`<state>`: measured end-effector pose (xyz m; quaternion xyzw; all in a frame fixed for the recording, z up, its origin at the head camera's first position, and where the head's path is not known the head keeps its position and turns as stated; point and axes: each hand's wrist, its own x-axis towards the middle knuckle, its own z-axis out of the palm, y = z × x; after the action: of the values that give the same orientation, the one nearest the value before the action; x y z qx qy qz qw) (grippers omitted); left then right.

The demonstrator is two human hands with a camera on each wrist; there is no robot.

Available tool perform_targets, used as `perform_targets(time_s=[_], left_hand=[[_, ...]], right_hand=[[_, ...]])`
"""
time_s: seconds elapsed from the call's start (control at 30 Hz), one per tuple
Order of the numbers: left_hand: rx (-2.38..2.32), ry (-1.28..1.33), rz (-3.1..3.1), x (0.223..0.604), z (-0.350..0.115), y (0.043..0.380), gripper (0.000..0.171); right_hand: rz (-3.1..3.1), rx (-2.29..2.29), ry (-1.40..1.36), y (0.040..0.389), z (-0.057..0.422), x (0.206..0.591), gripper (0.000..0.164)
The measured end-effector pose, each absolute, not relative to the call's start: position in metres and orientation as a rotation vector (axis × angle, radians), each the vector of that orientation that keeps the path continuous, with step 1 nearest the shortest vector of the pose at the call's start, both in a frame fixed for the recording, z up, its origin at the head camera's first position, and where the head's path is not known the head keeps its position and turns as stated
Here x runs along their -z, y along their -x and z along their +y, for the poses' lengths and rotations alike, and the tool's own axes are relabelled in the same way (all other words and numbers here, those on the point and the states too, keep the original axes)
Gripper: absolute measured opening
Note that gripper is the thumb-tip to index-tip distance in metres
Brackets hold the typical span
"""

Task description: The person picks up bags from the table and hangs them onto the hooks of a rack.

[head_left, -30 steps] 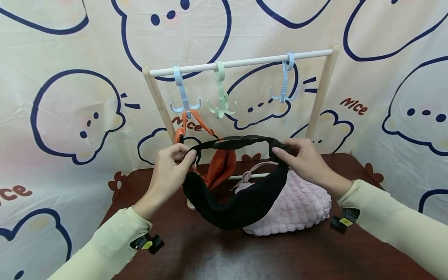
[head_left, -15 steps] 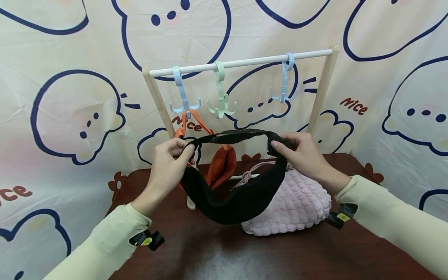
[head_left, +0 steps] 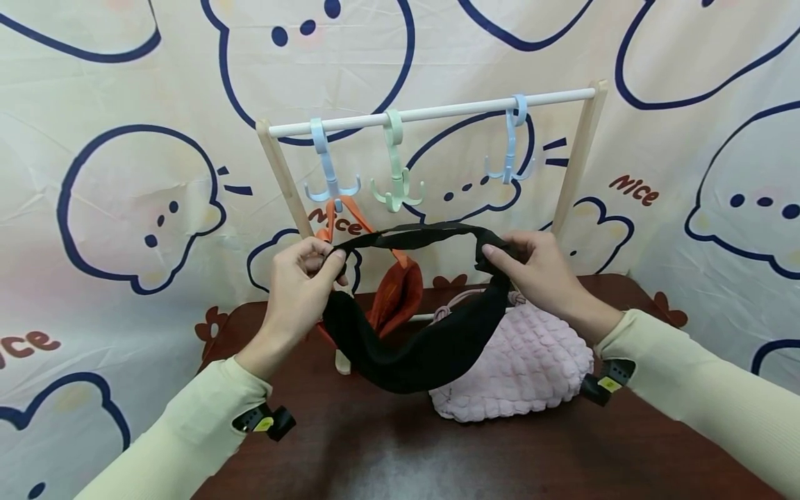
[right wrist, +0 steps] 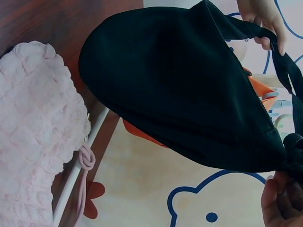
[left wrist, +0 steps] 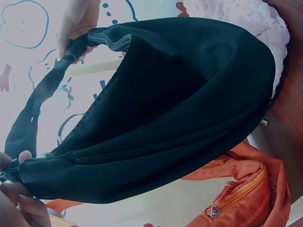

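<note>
Red lettering (head_left: 634, 189) reads "Nice" twice — a cropped third word probably says the same. We count two blue hooks (head_left: 327, 167), one green hook (head_left: 395, 156) and three bags: orange bag (head_left: 400, 295), pink bag (head_left: 521, 368), black bag (head_left: 415, 364) — sagging between left hand (head_left: 298, 288) and right hand (head_left: 544, 271), which pinch its ends.

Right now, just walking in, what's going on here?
Someone's left hand grips one end of a black bag and the right hand grips the other, holding it up before a small rack. It hangs on no hook. An orange bag hangs by its strap from the left blue hook; the green hook and the right blue hook carry nothing. A pink puffy bag rests on the table.
</note>
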<state>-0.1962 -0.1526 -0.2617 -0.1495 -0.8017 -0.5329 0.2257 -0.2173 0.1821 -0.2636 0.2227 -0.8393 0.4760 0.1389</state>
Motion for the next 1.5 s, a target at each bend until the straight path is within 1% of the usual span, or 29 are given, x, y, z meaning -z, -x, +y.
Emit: perform_targets(time_s=[1.1,1.5], left_hand=[[1.532,0.395,-2.149,0.238,-0.148,0.202,0.017],[1.548,0.411,-2.123,0.232,-0.148,0.206,0.017]], right_hand=[[-2.401,-1.373,-0.556,0.220,0.170,0.248,0.031],[-2.339,-1.382,-0.595,0.228,0.167,0.246,0.029]])
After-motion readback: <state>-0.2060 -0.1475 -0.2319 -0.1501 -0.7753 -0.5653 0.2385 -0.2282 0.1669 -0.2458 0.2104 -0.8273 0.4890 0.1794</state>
